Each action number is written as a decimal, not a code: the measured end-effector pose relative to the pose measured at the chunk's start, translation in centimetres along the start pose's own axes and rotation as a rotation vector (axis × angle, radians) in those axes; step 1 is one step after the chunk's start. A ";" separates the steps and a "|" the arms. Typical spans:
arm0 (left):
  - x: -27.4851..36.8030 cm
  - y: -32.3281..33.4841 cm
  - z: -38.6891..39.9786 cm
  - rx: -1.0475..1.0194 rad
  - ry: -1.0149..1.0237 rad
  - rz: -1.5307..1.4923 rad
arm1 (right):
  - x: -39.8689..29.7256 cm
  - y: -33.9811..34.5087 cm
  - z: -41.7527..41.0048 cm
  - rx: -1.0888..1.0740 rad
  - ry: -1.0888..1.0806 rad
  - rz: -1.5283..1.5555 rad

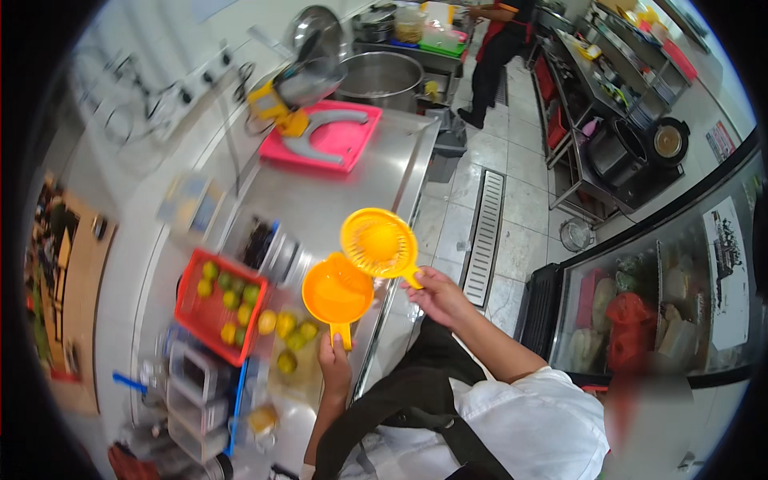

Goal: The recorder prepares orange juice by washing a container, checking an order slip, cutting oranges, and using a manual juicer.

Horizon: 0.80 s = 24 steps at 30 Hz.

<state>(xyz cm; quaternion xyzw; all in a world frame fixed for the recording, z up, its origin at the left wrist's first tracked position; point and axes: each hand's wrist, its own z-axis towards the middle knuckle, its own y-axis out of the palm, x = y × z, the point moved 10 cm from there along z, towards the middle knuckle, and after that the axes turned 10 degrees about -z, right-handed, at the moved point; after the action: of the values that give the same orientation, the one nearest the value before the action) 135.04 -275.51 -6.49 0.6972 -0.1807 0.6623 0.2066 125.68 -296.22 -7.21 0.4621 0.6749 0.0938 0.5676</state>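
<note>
My left hand [336, 366] grips the handle of an orange plastic juicer cup [337, 294] with a pouring lip, held over the edge of the steel counter. By its short handle, my right hand [441, 298] holds a yellow citrus reamer top [379, 243], slightly above and right of the cup, its ribbed side showing. Several green and yellow citrus fruits [294, 333] lie left of the cup on a board [306, 384]. More citrus sits in a red plastic basket [192, 300] farther left.
A sealing machine [282, 105] stands on a pink tray [360, 135] beyond. Stacked clear containers [198, 408] are at lower left. A large steel pot [384, 72] and a co-worker [495, 60] are farther back. A glass-door fridge [648, 300] is at right.
</note>
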 end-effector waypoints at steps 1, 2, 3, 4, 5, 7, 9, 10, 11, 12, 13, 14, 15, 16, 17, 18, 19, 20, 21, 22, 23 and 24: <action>-0.5 2.6 1.9 -0.041 -0.030 0.038 | -2.7 -3.4 1.5 0.005 -0.021 0.013; -1.2 4.9 3.9 -0.084 -0.020 -0.010 | -5.2 -7.2 3.3 0.033 -0.052 0.035; -1.5 7.2 6.1 -0.103 -0.004 -0.001 | -8.0 -10.6 5.2 0.060 -0.087 0.052; -2.2 9.6 8.4 -0.121 -0.032 -0.037 | -10.7 -13.7 7.4 0.056 -0.105 0.064; -2.7 12.0 10.6 -0.136 -0.062 -0.073 | -12.8 -17.2 9.7 0.113 -0.088 0.005; -3.0 16.8 16.0 -0.123 -0.080 -0.144 | -17.2 -25.7 16.0 0.184 -0.054 -0.093; -5.5 20.4 20.7 -0.096 -0.164 -0.284 | -20.9 -34.5 22.1 0.299 -0.025 -0.137; -5.7 22.1 23.3 -0.074 -0.140 -0.270 | -22.4 -38.2 25.9 0.305 -0.024 -0.122; -5.9 23.5 25.6 -0.049 -0.116 -0.255 | -23.7 -42.4 29.8 0.369 -0.043 -0.081; -6.2 24.7 27.5 -0.082 -0.128 -0.256 | -24.0 -46.8 33.8 0.430 -0.047 -0.038; -6.8 25.7 29.2 -0.127 -0.148 -0.265 | -25.4 -51.7 38.3 0.431 -0.122 -0.133; -8.3 23.4 29.8 -0.024 -0.171 -0.151 | -28.1 -55.5 42.2 0.575 -0.191 -0.491; -9.6 22.2 30.5 0.059 -0.198 -0.055 | -31.5 -60.9 45.3 0.722 -0.296 -0.735; -10.0 22.7 31.9 0.162 -0.256 -0.075 | -37.1 -59.0 45.9 0.930 -0.899 -1.466; -8.6 22.2 32.3 0.312 -0.286 -0.055 | -36.0 -59.8 51.2 0.977 -0.612 -1.352; -6.6 24.0 33.9 0.295 -0.236 -0.045 | -35.2 -59.6 55.8 0.917 -0.303 -1.411; -6.3 26.7 35.9 0.240 -0.202 -0.077 | -36.5 -61.5 57.8 0.979 -0.374 -1.547; -6.9 27.8 37.3 0.222 -0.181 -0.086 | -35.1 -63.9 61.2 0.857 -0.219 -1.757; -7.1 28.3 38.5 0.213 -0.160 -0.083 | -32.4 -66.0 64.4 0.703 -0.052 -1.943; -6.7 28.2 39.2 0.283 -0.160 -0.015 | -31.0 -65.4 66.1 0.671 -0.027 -1.926; -6.3 28.4 40.0 0.296 -0.177 0.012 | -31.0 -64.5 67.1 0.732 -0.099 -1.841; -6.3 29.1 40.7 0.292 -0.178 -0.001 | -31.6 -64.4 67.4 0.805 -0.176 -1.768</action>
<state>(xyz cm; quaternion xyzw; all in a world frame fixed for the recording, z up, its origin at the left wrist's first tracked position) 153.94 -321.88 -12.88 0.7759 -0.0998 0.6169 0.0864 147.58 -381.88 -50.41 -0.0464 0.7150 -0.6383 0.2813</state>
